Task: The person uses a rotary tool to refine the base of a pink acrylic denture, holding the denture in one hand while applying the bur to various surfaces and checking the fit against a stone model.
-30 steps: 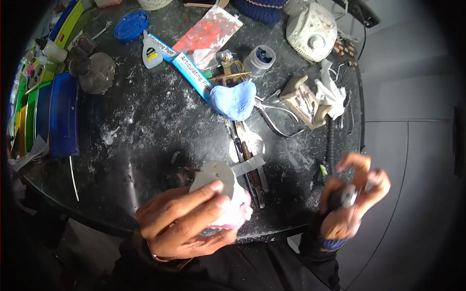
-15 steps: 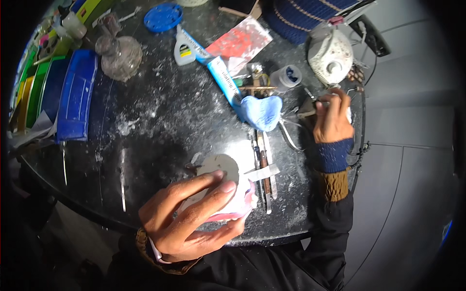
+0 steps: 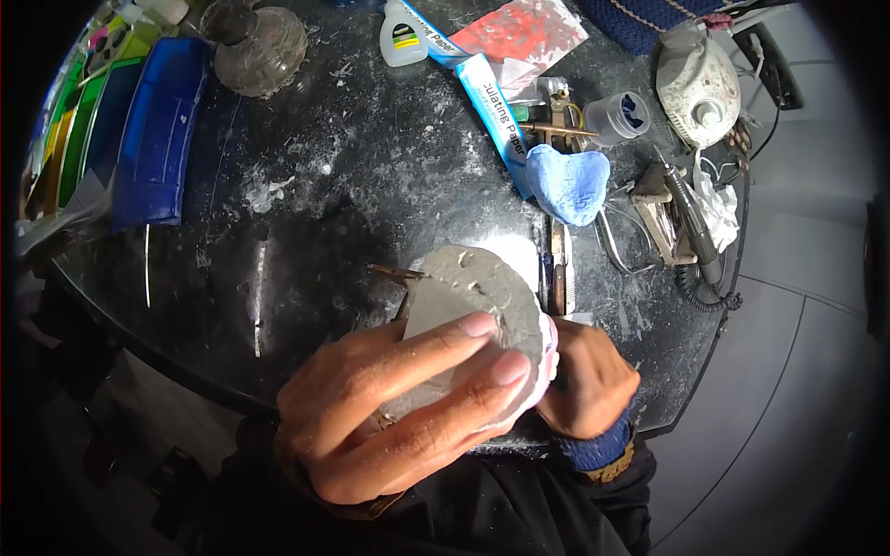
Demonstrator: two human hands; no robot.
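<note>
My left hand (image 3: 399,408) grips a dental plaster model (image 3: 473,287) with a grey base and a pink rim (image 3: 547,357) along its right side. Two fingers press across the base, which faces up. A brown metal piece (image 3: 399,272) juts from the model's far left. Close against the model's right side is my right hand (image 3: 589,380), curled shut; its fingertips and anything in them are hidden. Just beyond lie slim carving tools (image 3: 558,269). A dark handpiece (image 3: 691,213) rests on its stand (image 3: 654,208) to the right.
A blue heart-shaped block (image 3: 567,181) sits past the tools, near a narrow blue-and-white box (image 3: 491,111) and a small tub (image 3: 619,119). At far right is a white control unit (image 3: 700,88). Blue trays (image 3: 158,139) and a glass burner (image 3: 260,51) stand at left.
My right hand has left the handpiece stand and come down beside the model. My left hand has raised and shifted the model, its base now fuller in view. The whole view has swung somewhat.
</note>
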